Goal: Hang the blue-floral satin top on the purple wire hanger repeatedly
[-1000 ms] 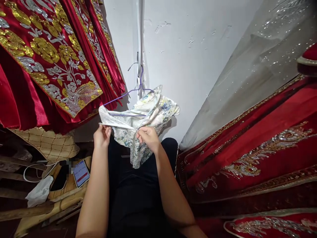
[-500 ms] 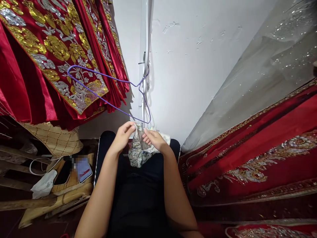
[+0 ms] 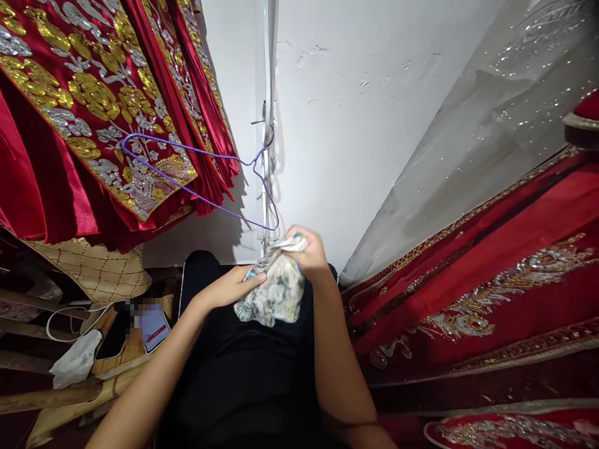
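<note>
One piece of soft, crumpled cloth (image 3: 276,290), pale with a grey-green, blue and yellow flower print, is bunched above the person's dark lap (image 3: 224,330), below the hanger. The left hand (image 3: 234,285) pinches its left edge narrowly, thumb on top; the right hand (image 3: 309,249), slightly blurred, closes around a gathered fold at its upper right.

A bare purple wire hanger (image 3: 234,214) hangs tilted by a slim, pale upright pole (image 3: 267,68) against the scuffed white wall (image 3: 346,143). To the left, a shiny red garment (image 3: 65,187) falls in pleats, its pointed panel thick with raised gold and silver flowers. Beneath is beige fabric (image 3: 105,274) with a diamond grid. On the right are sheer, glittering grey-white fabric (image 3: 449,162) and red fabric (image 3: 519,274) with beaded, feather-shaped trim. At lower left, a lit phone (image 3: 153,327) shows a red bar; its writing is too blurred to read.
</note>
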{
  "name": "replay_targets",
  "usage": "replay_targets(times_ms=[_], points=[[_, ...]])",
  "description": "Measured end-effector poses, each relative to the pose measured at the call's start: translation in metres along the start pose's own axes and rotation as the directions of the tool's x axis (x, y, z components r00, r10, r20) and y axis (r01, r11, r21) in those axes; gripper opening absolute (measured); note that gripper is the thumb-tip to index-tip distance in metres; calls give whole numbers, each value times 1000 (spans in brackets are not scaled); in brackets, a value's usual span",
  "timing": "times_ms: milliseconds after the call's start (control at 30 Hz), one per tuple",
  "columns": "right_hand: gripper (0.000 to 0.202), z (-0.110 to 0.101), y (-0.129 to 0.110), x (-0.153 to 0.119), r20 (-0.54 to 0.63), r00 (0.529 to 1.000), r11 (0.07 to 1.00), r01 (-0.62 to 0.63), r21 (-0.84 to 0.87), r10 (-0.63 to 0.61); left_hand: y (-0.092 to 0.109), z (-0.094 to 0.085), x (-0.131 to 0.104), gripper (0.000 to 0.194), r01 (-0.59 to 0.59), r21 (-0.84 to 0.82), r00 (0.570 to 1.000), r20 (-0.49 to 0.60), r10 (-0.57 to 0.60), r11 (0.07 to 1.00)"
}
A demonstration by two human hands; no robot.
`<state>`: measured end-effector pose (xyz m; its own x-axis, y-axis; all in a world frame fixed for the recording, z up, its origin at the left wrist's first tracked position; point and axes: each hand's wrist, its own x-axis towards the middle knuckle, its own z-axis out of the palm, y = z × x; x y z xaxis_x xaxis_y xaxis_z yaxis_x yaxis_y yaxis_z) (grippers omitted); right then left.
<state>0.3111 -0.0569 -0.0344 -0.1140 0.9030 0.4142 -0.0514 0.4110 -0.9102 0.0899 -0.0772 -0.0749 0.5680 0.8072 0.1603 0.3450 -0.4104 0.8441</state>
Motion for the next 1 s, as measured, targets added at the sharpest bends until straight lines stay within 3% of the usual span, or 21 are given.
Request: replay_targets(times_ms=[67, 133, 200, 267, 333, 400, 533, 667, 767, 867, 1000], points=[[15, -3, 2, 18, -191, 970, 987, 133, -94, -149, -9, -16, -14, 35, 58, 141, 998, -11, -57, 988], [23, 5, 9, 36, -266, 954, 989, 123, -80, -140, -12, -36, -26, 31, 125, 255, 988, -125, -95, 959], [34, 22, 20, 50, -206, 978, 1000, 30, 8, -28, -5, -57, -36, 30, 163, 336, 972, -217, -92, 928], [35, 43, 33, 59, -74, 992, 992, -100, 81, 106, 9, -74, -44, 33, 165, 367, 967, -245, -76, 915], [34, 59, 46, 62, 22, 980, 974, -197, 107, 196, 25, -84, -50, 38, 151, 363, 972, -226, -70, 919], [33, 62, 57, 58, 19, 975, 969, -223, 103, 222, 36, -91, -55, 40, 150, 375, 979, -183, -86, 915], [27, 30, 67, 41, -252, 951, 984, -178, 18, 177, 34, -105, -60, 42, 218, 495, 976, -102, -193, 841], [19, -9, 56, 27, -447, 894, 977, -77, -199, -20, 22, -125, -54, 37, 297, 620, 953, -142, -268, 727], [19, -21, 41, 23, -476, 875, 950, -69, -304, -89, 24, -139, -38, 27, 277, 657, 957, -254, -141, 701], [23, -24, 29, 21, -483, 869, 938, -70, -339, -110, 29, -153, -14, 20, 258, 692, 920, -389, 47, 674], [24, -25, 22, 20, -481, 866, 943, -34, -332, -138, 28, -166, 15, 18, 248, 714, 883, -444, 151, 655]])
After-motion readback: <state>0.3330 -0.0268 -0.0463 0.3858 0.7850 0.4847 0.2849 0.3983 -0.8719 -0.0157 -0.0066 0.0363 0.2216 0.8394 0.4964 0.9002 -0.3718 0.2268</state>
